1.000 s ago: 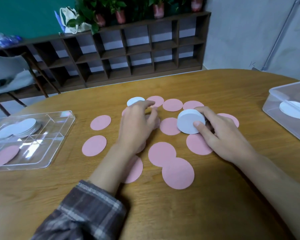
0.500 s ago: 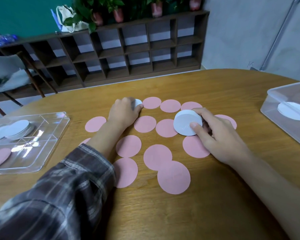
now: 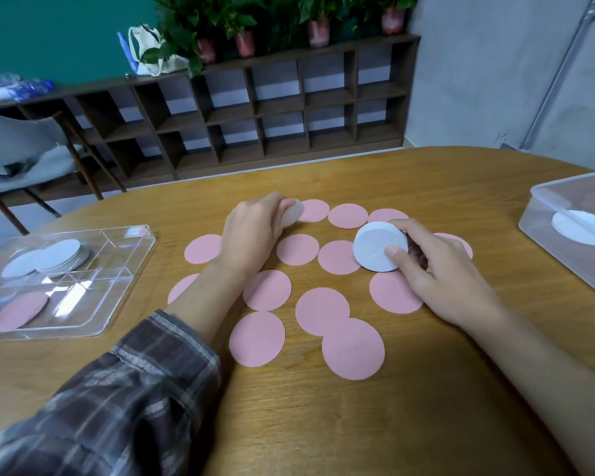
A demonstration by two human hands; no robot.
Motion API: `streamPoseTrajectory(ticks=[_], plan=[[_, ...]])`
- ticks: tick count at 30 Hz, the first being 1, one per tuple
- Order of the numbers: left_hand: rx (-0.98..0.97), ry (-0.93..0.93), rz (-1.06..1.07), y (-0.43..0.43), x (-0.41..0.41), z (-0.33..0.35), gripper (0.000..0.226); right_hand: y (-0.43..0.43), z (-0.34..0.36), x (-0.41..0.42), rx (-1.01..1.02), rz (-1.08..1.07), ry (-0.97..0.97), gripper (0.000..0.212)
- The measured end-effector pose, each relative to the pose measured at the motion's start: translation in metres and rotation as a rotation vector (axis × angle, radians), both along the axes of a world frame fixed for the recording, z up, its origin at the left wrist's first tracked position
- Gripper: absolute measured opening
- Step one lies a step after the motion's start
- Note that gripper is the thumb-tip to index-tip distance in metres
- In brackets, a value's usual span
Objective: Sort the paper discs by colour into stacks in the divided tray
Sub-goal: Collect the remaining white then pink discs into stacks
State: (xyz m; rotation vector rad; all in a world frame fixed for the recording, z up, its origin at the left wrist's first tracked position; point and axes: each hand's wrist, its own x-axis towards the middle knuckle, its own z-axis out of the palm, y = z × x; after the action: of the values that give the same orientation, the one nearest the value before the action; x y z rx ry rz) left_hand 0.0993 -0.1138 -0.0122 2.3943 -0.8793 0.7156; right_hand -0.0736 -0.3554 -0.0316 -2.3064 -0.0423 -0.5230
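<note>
Showing a wooden table (image 3: 426, 180) with a curved far edge. Bearing a scatter of pink discs (image 3: 323, 314) flat across the middle, two near ones overlapping. Holding a clear divided tray (image 3: 131, 266) at the left, with white discs (image 3: 61, 252) in a far compartment and a pink disc (image 3: 21, 310) in a near one. Carrying a clear plastic box (image 3: 564, 194) at the right edge.

Right grip (image 3: 443, 280) holding white disc stack (image 3: 375, 249), left grip (image 3: 251, 235) pinching white disc (image 3: 294, 216), pink discs (image 3: 267, 290) across table (image 3: 323, 427)
</note>
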Motion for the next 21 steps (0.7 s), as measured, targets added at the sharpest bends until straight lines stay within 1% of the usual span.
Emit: streamPoseTrajectory(ticks=[3,6,10,14,16,21], plan=[[-0.168,0.023,-0.056,-0.002,-0.015,0.006,0.032,-0.001,-0.001,0.0,0.004,-0.005,0.002,0.024],[-0.296,0.117,-0.102,-0.007,-0.04,0.012,0.025,-0.001,0.0,0.0,0.009,-0.013,-0.004,0.024],[-0.368,0.279,-0.164,-0.018,-0.072,0.005,0.022,-0.002,0.0,0.001,0.013,-0.055,-0.012,0.03],[-0.471,0.541,-0.262,-0.029,-0.088,-0.006,0.016,-0.002,0.001,0.001,0.0,-0.087,0.006,0.044],[-0.529,0.638,-0.323,-0.032,-0.093,-0.006,0.011,-0.002,0.001,0.002,0.012,-0.095,0.021,0.048],[-0.562,0.706,-0.343,-0.035,-0.096,-0.009,0.016,0.001,0.004,0.001,0.066,-0.079,0.038,0.049]])
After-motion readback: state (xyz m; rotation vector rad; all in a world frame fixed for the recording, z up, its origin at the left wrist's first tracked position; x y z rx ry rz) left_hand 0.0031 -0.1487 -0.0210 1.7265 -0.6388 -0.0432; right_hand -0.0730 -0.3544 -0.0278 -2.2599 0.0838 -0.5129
